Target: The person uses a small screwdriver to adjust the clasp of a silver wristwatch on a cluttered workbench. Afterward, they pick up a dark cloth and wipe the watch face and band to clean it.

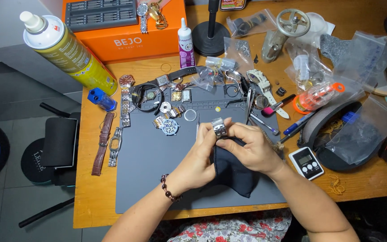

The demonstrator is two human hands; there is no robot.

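Near the middle of the frame, two bare hands meet over a big grey mat [148, 157] that lies on a wooden table [86, 197]. The left hand [198, 163] and the right hand [251, 150] both hold a silver metal watch band [219, 127]. The fingers of both hands are pinched tight on it, thumbs close together. A dark cloth [231, 172] hangs down between the hands, and the right hand's fingers press it against the band. The left wrist wears a bracelet of dark red beads [169, 188].

Just above the hands, on the mat, lie small watch parts and a blue watch face [170, 127]. At the left edge of the mat lie a brown leather strap [101, 143] and a silver metal strap [115, 147], side by side.

In the upper left of the frame a yellow spray can [68, 51] lies tilted, next to an orange box [126, 38] (a grey tool tray sits on top of it). A small white timer [306, 162] sits right of the hands, near the right arm. Clear plastic bags [363, 127] crowd the upper right of the frame.
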